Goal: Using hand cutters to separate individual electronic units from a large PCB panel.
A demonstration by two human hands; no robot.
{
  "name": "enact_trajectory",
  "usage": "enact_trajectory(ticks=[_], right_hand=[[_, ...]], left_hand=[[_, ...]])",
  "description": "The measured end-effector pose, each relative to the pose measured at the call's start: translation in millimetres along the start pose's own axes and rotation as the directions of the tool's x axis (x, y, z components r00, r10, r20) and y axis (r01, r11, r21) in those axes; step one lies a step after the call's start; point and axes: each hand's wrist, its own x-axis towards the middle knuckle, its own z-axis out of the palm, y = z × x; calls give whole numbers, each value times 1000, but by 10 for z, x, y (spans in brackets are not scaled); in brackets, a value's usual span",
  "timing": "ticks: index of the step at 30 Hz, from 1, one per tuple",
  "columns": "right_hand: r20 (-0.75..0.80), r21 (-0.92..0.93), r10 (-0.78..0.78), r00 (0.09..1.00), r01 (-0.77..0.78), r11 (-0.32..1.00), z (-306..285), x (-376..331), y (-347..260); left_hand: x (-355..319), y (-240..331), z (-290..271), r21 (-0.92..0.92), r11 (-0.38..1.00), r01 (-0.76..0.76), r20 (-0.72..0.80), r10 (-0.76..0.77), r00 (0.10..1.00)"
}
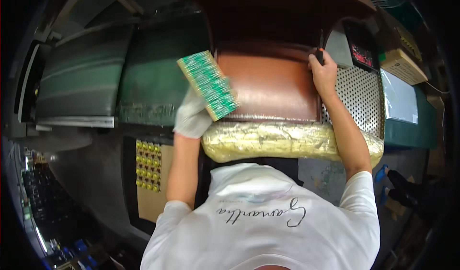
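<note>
Left hand (192, 116) grasps the circuit-board panel (208, 85), likely light, stiff and brittle, best edge-held; right hand (326, 73) clasps a black-handled tool (320, 55).

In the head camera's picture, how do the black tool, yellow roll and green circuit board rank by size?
1. Yellow roll: largest
2. Green circuit board
3. Black tool: smallest showing, partly hidden by fingers

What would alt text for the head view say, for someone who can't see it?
A gloved left hand holds a green circuit-board panel over the left edge of a brown work surface, while the bare right hand grips a slim pointed tool. Yellow plastic-wrapped padding lies along the near edge; a perforated plate is at right.
</note>
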Motion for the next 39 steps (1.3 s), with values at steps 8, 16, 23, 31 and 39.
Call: enact_trajectory(ticks=[8, 16, 23, 31, 39], right_hand=[[135, -99, -293, 947, 307, 947, -96, -338, -470], [544, -248, -230, 807, 416, 875, -292, -848, -711], [663, -304, -223, 714, 530, 792, -256, -1035, -742], [717, -378, -169, 677, 581, 721, -223, -1066, -803], [716, -429, -119, 688, 568, 702, -271, -1095, -907]], left_hand=[[107, -816, 64, -228, 966, 120, 75, -105, 992], [96, -852, 40, -142, 988, 55, -15, -58, 998], [111, -870, 41, -177, 983, 56, 4, -57, 998], [94, -882, -32, -165, 983, 76, 29, -73, 997], [78, -889, 16, -157, 986, 64, -32, -70, 997]])
